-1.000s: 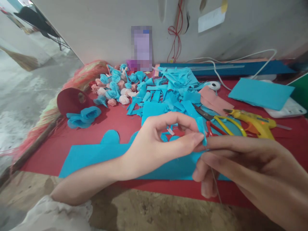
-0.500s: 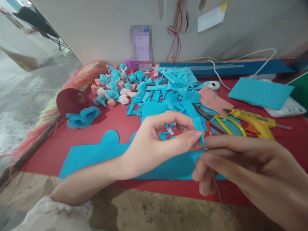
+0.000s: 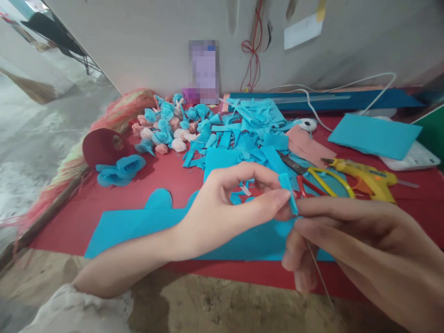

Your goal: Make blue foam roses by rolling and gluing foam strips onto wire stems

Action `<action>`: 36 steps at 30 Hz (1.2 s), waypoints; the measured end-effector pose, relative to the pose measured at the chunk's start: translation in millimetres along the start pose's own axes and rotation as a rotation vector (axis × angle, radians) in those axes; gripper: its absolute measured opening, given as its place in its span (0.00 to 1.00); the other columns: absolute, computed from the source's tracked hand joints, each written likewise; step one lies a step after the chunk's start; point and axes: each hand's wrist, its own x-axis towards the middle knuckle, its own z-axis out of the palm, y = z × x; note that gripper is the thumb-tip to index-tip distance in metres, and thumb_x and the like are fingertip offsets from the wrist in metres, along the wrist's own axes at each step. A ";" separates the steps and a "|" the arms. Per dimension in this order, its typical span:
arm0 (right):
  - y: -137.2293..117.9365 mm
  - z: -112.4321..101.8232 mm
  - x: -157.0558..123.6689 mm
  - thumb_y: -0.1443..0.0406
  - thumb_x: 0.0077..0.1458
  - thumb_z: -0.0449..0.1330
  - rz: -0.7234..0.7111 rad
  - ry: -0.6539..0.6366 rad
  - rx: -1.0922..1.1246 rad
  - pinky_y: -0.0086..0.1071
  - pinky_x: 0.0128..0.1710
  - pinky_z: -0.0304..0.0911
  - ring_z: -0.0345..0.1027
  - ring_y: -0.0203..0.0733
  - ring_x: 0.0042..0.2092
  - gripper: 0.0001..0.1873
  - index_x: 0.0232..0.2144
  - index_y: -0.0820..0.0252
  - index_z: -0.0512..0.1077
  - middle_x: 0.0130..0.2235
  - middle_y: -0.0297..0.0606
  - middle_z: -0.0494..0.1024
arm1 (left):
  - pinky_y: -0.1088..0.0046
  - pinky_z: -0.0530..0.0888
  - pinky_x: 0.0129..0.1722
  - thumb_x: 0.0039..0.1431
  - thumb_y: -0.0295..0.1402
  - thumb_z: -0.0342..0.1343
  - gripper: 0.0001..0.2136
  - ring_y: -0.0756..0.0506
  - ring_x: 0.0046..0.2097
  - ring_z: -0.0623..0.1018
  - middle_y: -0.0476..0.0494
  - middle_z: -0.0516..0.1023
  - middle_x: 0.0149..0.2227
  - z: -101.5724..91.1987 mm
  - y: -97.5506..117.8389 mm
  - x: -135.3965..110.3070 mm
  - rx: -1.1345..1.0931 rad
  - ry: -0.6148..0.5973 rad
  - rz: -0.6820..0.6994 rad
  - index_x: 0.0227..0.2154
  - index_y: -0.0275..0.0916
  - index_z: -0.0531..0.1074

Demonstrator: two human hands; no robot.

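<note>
My left hand (image 3: 229, 203) pinches a small blue paper strip (image 3: 288, 192) between thumb and forefinger above the red table (image 3: 163, 173). My right hand (image 3: 350, 240) meets it from the right, fingers closed on the same strip and on a thin wire (image 3: 321, 277) that hangs down below the fingers. Under both hands lies a large blue sheet (image 3: 138, 224) with scalloped cut edges.
A heap of blue paper scraps (image 3: 249, 129) and small blue and pink paper roses (image 3: 166, 127) fill the back. Scissors (image 3: 312, 173) and a yellow glue gun (image 3: 364, 173) lie right. A dark red cone (image 3: 104, 145), a blue rose (image 3: 121, 169), blue sheets (image 3: 376, 134) and white cables (image 3: 333, 88) are around.
The hands stay together on the strip. My right hand's lower fingers have shifted slightly down and the wire has swung a little to the right.
</note>
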 end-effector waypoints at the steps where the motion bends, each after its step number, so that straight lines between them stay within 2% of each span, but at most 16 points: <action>1: -0.1 -0.2 -0.3 0.60 0.53 0.61 0.005 0.007 0.002 0.21 0.21 0.71 0.73 0.35 0.21 0.05 0.28 0.42 0.77 0.23 0.29 0.79 | 0.71 0.69 0.33 0.54 0.35 0.57 0.07 0.50 0.29 0.72 0.50 0.75 0.24 0.0 0.2 0.1 -0.005 0.001 -0.003 0.23 0.40 0.69; 6: -0.3 0.4 -2.4 0.60 0.53 0.60 0.005 0.020 -0.014 0.20 0.21 0.71 0.73 0.34 0.21 0.07 0.25 0.45 0.77 0.23 0.29 0.79 | 0.70 0.69 0.34 0.54 0.35 0.57 0.07 0.50 0.30 0.70 0.51 0.75 0.25 0.9 0.5 0.0 -0.022 -0.014 -0.011 0.24 0.40 0.70; 11: -0.4 5.2 0.6 0.60 0.52 0.60 -0.065 0.063 -0.043 0.20 0.18 0.70 0.71 0.35 0.18 0.08 0.23 0.46 0.77 0.21 0.31 0.78 | 0.67 0.70 0.35 0.52 0.37 0.59 0.07 0.48 0.30 0.71 0.49 0.74 0.25 0.7 -1.2 -0.4 0.018 -0.006 -0.001 0.26 0.41 0.70; 15: -1.3 7.1 2.6 0.60 0.50 0.61 -0.084 0.075 -0.064 0.21 0.16 0.69 0.70 0.36 0.16 0.08 0.21 0.47 0.78 0.19 0.32 0.77 | 0.69 0.69 0.33 0.51 0.38 0.59 0.07 0.48 0.31 0.71 0.48 0.73 0.26 0.2 -1.4 -0.5 -0.003 -0.015 -0.020 0.26 0.41 0.70; 20: -1.0 4.0 1.4 0.60 0.52 0.61 -0.051 0.070 -0.060 0.20 0.18 0.70 0.72 0.34 0.19 0.07 0.24 0.46 0.77 0.21 0.30 0.78 | 0.72 0.66 0.26 0.49 0.40 0.61 0.10 0.50 0.29 0.68 0.49 0.70 0.25 1.9 -0.7 0.6 -0.074 -0.017 -0.073 0.24 0.40 0.70; 28: 0.4 0.3 -1.9 0.61 0.53 0.60 -0.080 0.062 -0.155 0.23 0.20 0.72 0.72 0.36 0.20 0.08 0.24 0.45 0.77 0.21 0.30 0.78 | 0.71 0.64 0.27 0.49 0.38 0.61 0.09 0.50 0.28 0.67 0.49 0.69 0.25 2.9 0.7 1.6 -0.062 -0.009 -0.079 0.23 0.40 0.70; 36: -0.2 3.6 1.4 0.64 0.55 0.58 -0.158 0.111 -0.257 0.17 0.19 0.69 0.72 0.32 0.20 0.11 0.25 0.44 0.77 0.21 0.27 0.78 | 0.74 0.64 0.30 0.51 0.34 0.60 0.06 0.51 0.30 0.66 0.50 0.67 0.25 2.6 -2.8 1.0 -0.082 -0.037 -0.043 0.25 0.39 0.69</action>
